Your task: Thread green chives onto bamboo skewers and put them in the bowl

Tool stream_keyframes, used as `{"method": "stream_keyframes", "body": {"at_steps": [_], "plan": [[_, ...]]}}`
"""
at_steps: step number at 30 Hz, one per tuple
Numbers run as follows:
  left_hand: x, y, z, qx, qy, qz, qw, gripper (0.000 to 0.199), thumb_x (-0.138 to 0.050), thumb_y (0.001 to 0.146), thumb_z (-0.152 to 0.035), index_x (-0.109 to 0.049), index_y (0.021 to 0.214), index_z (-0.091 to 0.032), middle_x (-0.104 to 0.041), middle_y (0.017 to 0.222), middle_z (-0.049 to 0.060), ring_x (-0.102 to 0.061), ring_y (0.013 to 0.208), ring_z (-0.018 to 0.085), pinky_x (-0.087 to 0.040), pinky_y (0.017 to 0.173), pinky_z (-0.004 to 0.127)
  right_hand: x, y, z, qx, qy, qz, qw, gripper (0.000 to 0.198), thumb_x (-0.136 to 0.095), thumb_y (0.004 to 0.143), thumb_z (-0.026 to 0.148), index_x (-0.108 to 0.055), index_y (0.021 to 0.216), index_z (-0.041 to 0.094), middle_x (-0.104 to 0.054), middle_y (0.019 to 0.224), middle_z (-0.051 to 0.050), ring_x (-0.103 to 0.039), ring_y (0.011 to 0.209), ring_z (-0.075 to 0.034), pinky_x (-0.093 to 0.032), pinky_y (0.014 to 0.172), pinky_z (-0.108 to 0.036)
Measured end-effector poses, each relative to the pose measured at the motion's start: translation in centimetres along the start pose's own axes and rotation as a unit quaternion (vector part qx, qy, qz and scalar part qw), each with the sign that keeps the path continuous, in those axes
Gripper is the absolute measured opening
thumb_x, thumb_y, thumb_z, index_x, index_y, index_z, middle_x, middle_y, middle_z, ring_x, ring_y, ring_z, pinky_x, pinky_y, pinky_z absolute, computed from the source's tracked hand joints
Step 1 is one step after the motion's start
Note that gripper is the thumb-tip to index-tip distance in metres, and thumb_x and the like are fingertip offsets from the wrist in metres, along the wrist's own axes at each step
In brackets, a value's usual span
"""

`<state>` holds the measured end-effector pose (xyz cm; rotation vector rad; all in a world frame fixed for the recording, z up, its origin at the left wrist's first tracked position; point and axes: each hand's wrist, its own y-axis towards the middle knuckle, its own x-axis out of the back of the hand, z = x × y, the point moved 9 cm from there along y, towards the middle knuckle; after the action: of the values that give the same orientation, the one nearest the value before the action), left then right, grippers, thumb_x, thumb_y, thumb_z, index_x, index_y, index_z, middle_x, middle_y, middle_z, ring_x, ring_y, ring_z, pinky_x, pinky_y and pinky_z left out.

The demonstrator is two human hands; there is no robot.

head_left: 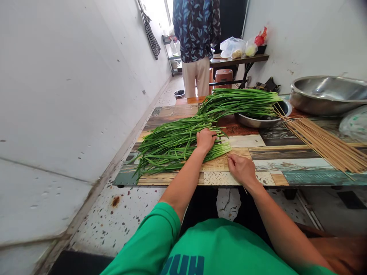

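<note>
Long green garlic chives (pixel 172 139) lie across the left part of the table, their pale cut ends pointing right. My left hand (pixel 207 139) is on top of them near those ends, its fingers curled round some stems. My right hand (pixel 243 168) is closed round a thin bamboo skewer (pixel 246 190); one end pokes out below the hand and the tip shows by the chives' white ends. A second bundle of chives (pixel 241 100) rests over a metal bowl (pixel 255 121) behind. Many loose skewers (pixel 329 141) are spread to the right.
A large steel basin (pixel 323 103) and a clear plastic bag (pixel 355 123) stand at the table's right end. A person (pixel 196 46) in a leaf-patterned shirt stands beyond the table, facing away. Behind them a side table (pixel 241 61) holds bags. A white wall (pixel 57 95) runs along the left.
</note>
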<state>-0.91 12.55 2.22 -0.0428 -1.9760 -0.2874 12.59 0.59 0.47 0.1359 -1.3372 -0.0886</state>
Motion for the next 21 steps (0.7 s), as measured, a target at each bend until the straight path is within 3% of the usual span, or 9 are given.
{"method": "stream_keyframes", "body": {"at_steps": [21], "plan": [[-0.55,0.47,0.50,0.052,-0.023,0.012,0.998,0.024,-0.057,0.083,-0.027,-0.077,0.096,-0.027,-0.074,0.105,0.001,-0.061,0.102,0.020,-0.042,0.092,0.032,0.36,-0.25,-0.10,0.000,0.011,-0.014,1.000,0.035,-0.040,0.089,0.030,-0.073,0.101,0.022,-0.074,0.084,-0.006,-0.065,0.073,-0.018,-0.034,0.061,-0.027]]}}
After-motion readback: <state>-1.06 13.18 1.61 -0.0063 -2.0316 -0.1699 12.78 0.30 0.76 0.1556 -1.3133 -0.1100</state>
